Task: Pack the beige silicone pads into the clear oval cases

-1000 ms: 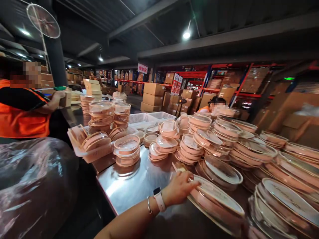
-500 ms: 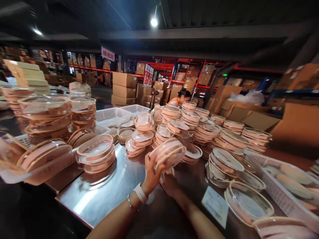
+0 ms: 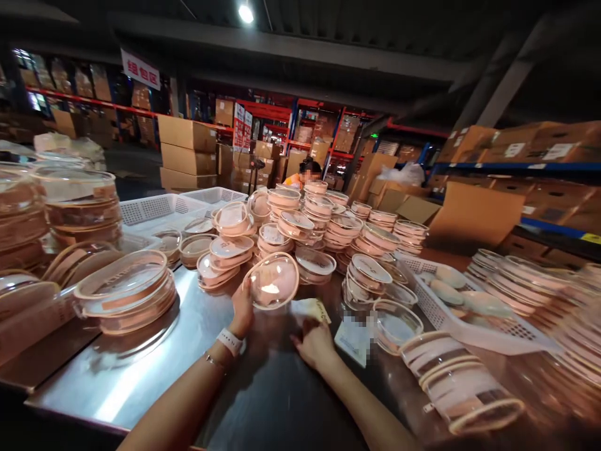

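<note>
My left hand (image 3: 243, 308), with a white watch on the wrist, grips a round clear container with a pink rim (image 3: 272, 283) and holds it tilted on edge above the steel table (image 3: 141, 369). My right hand (image 3: 313, 341) rests on the table just right of it, fingers on a small paper card (image 3: 307, 309). A second paper slip (image 3: 353, 335) lies beside that hand. Stacks of the same pink-rimmed containers (image 3: 300, 228) crowd the table behind both hands.
A low stack of containers (image 3: 126, 294) sits at the left. White perforated baskets (image 3: 157, 210) stand at the back left, another basket (image 3: 469, 313) at the right. A person in orange (image 3: 305, 175) works behind the stacks. Cardboard boxes (image 3: 185, 147) and shelving fill the background.
The view has swung right. My left hand has lifted one container off a stack and turned it upright on edge. My right hand has come in and settled on the paper card.
</note>
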Demonstrator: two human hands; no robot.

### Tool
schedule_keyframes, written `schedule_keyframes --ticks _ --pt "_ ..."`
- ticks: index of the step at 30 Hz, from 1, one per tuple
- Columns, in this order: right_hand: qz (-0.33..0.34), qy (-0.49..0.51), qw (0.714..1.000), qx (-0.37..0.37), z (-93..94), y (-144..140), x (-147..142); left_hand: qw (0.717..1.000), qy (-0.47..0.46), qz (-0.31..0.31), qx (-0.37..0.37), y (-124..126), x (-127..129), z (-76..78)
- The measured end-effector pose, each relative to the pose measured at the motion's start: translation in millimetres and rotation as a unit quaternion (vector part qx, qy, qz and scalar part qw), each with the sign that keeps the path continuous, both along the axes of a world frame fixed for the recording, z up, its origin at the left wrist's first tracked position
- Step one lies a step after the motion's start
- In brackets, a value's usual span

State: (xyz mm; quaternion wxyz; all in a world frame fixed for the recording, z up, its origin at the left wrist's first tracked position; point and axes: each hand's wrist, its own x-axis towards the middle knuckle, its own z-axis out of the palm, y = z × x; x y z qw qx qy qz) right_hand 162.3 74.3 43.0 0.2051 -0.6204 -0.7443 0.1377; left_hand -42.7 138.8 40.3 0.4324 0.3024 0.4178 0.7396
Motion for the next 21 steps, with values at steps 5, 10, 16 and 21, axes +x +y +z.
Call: schedule_keyframes --ticks 5,10,16,21 --pt "-0.035 0.017 0.998 0.044 31.4 11.0 43.9 1.000 0.013 -0.014 -0.020 -7.9 5.8 1.1" --pt "0.040 0.338 0.933 0.117 25.7 30.7 32.0 0.997 0.024 -0.063 -0.026 -15.8 11.5 11.0" --pt "0.000 0.410 0.907 0.097 2.1 28.9 28.3 0.985 0.050 -0.157 -0.048 -22.3 16.7 13.1" --pt "0.034 0.502 0.863 -0.030 9.1 20.2 32.5 0.971 0.053 -0.225 -0.068 -23.7 18.3 9.4"
